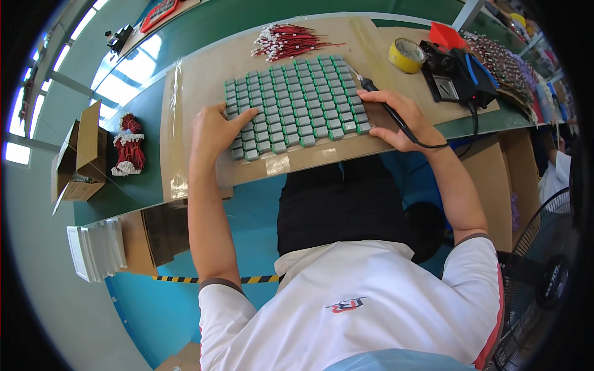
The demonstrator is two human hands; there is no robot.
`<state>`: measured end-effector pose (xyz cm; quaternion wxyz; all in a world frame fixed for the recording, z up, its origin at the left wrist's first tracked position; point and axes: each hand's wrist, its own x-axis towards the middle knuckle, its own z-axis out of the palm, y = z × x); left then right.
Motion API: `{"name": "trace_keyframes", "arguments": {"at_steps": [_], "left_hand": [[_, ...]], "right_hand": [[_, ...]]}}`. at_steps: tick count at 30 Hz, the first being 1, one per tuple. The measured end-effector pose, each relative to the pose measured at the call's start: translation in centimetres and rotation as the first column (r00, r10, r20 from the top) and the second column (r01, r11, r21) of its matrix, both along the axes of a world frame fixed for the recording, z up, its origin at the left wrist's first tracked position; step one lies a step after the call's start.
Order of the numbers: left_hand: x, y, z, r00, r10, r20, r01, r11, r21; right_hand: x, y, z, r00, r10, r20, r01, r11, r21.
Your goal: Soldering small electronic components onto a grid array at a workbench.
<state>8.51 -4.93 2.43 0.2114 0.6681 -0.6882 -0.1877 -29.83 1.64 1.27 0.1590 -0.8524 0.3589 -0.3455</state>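
Note:
On the brown-covered bench lies a panel of green circuit boards [291, 102], carrying rows of small grey blocks. My left hand [213, 133] grips its left edge, thumb on top of the grey blocks and fingers along the side. At the opposite edge, my right hand [402, 120] is closed, with its index finger and thumb against the panel's right side. A soldering iron [383, 102] with a black handle sits in that same hand, its tip pointing away and to the left. Beyond the panel is a pile of red wires with white connectors [284, 42].
A yellow tape roll [406, 55] and a black soldering station [455, 77] stand at the far right, the iron's cord nearby. Bundled red wires [129, 148] and an open cardboard box [83, 151] are at the left. A black fan [544, 272] stands low on the right.

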Motion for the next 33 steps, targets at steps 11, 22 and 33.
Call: {"name": "trace_keyframes", "arguments": {"at_steps": [11,22,33], "left_hand": [[1.0,-0.7,-1.8,1.000,-0.024,0.015,0.024,1.000,-0.013],[1.5,-1.2,-3.0,0.994,-0.056,0.089,0.062,0.996,-0.061],[3.1,-0.6,-4.5,0.976,-0.105,-0.193,0.072,0.983,-0.171]], "right_hand": [[0.6,0.4,0.2,1.000,-0.014,0.002,0.014,0.997,0.077],[1.2,1.1,0.0,1.000,-0.019,0.020,0.017,0.995,0.103],[0.4,0.2,-2.5,0.982,-0.041,0.185,0.020,0.993,0.112]]}}
